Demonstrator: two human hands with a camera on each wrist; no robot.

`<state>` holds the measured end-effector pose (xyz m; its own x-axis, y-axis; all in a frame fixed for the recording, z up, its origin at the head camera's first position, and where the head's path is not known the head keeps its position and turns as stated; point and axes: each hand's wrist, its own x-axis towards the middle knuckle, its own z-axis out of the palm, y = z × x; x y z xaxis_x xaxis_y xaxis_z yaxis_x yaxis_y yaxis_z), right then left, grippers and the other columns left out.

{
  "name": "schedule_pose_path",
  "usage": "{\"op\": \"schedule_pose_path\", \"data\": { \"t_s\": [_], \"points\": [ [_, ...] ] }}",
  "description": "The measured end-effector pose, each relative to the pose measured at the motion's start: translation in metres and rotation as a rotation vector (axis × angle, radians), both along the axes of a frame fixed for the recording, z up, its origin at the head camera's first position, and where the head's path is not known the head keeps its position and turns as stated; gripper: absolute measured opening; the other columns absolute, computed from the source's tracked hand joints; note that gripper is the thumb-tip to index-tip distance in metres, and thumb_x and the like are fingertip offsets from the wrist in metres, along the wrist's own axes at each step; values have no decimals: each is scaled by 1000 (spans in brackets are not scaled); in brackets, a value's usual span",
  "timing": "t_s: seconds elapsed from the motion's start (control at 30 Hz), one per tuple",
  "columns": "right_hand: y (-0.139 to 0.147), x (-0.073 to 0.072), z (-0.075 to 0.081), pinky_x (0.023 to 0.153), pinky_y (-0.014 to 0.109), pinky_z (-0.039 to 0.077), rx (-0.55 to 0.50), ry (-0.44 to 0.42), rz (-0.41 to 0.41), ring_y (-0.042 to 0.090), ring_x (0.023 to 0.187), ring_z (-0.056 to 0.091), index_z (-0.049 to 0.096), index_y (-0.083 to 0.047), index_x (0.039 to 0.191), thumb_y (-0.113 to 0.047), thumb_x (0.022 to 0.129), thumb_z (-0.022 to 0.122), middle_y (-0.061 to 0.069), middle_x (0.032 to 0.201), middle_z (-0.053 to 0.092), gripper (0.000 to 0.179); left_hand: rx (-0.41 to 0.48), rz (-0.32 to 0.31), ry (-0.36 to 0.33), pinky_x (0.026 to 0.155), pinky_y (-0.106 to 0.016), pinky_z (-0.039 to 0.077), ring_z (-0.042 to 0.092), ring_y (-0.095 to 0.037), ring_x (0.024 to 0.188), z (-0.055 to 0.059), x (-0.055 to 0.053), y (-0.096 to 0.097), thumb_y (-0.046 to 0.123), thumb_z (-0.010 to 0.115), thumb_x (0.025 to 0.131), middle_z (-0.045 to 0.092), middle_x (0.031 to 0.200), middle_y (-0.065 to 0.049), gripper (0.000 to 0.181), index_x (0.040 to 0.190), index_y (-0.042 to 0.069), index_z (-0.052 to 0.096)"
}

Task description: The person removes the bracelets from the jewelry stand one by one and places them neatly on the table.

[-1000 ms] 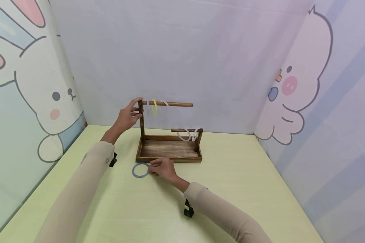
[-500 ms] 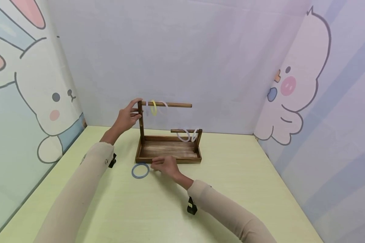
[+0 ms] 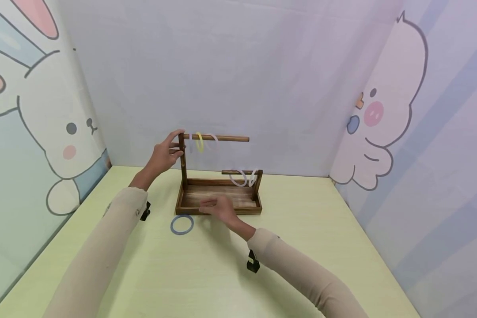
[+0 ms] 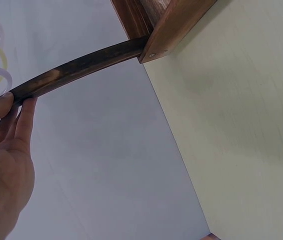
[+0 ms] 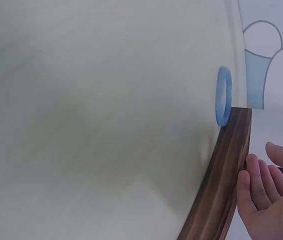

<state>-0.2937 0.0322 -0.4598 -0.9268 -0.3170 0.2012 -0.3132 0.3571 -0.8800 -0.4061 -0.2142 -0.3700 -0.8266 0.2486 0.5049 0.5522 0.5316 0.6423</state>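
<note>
A wooden jewellery rack (image 3: 183,170) with a tray base stands on the table. My left hand (image 3: 160,157) holds its tall post near the top; in the left wrist view, thumb and fingers pinch the post's edges. From the upper bar hang a yellow ring-shaped bangle (image 3: 201,144) and pale ones on both sides of it. Pale bangles (image 3: 245,180) also hang on the short lower bar. A blue bangle (image 3: 172,226) lies flat before the tray's front left corner. My right hand (image 3: 220,209), slightly blurred, hovers over the tray's front rim, fingers loose and holding nothing.
The pale yellow-green table (image 3: 302,229) spreads around the rack. A grey-white backdrop (image 3: 286,110) rises close behind it. Side panels carry a cartoon rabbit (image 3: 51,123) on the left and a white cartoon figure (image 3: 397,79) on the right.
My right hand has moved up and away from the blue bangle, which stays on the table. My left hand keeps its hold on the post. The whole view has shifted slightly.
</note>
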Motion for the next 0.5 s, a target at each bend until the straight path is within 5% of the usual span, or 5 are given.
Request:
{"op": "schedule_pose_path", "data": {
  "t_s": [0.5],
  "points": [
    [17,-23,30,74,28,64,35,176,-14,30,91,78,78,4,112,-4,91,80,18,101,78,22,-9,7,4,97,-56,58,63,-45,124,-1,-1,1,-9,63,99,65,132,-29,79,162,29,33]
  ]
}}
